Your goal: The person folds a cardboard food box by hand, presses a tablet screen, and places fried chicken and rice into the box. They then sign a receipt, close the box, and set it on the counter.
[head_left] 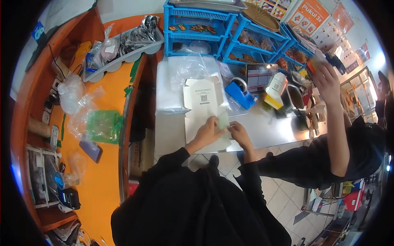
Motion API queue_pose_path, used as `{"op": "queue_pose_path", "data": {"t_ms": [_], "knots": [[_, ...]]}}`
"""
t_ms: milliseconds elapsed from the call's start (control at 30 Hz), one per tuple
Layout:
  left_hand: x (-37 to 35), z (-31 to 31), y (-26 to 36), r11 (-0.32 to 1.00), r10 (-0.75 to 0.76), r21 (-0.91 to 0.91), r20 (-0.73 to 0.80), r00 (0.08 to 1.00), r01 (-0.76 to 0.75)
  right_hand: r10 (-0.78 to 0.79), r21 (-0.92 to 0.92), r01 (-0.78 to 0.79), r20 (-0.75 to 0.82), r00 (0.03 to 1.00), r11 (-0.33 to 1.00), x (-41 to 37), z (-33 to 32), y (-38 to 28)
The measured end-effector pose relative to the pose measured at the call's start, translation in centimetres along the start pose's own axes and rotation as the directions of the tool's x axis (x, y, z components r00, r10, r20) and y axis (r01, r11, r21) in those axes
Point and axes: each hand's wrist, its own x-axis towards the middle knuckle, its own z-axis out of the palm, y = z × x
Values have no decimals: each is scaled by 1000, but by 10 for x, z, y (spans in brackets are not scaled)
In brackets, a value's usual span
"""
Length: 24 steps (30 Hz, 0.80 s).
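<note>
An unfolded white cardboard food box [201, 108] lies flat on the metal counter, with a QR code and small print on its upper panel. My left hand [207, 133] rests over the lower part of the box, its fingers curled at the left edge of a pale green slip [223, 121]. From the other side, my right hand [240, 134] pinches that slip near its right edge. Fine detail under the fingertips is hidden. Just beyond the box sits a stack of clear plastic bags [170, 90], and a blue tape dispenser [242, 95] stands to the right.
Blue stacked baskets [197, 35] hold sachets and packets at the back. A tablet [261, 76] and an open printed box [276, 88] stand right. A co-worker's raised hand [325, 80] is blurred at far right. The orange counter [108, 172] lies left.
</note>
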Motion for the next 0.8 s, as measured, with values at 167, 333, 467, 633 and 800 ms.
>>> {"op": "queue_pose_path", "data": {"t_ms": [167, 333, 467, 633, 800], "knots": [[-28, 0, -4, 857, 483, 193, 17, 875, -477, 69, 229, -67, 0, 998, 971, -2, 12, 12], [-28, -4, 0, 793, 466, 336, 201, 862, -508, 20, 96, -21, 13, 1000, 995, -1, 10, 16], [-29, -6, -1, 817, 422, 337, 201, 884, -467, 32, 119, -37, 37, 999, 992, 1, 11, 17], [-23, -4, -13, 868, 399, 212, 241, 885, -449, 30, 131, -39, 69, 997, 991, 3, 11, 22], [-28, -8, -3, 873, 347, 292, 188, 919, -390, 56, 153, -68, 82, 995, 986, 1, 13, 22]]}}
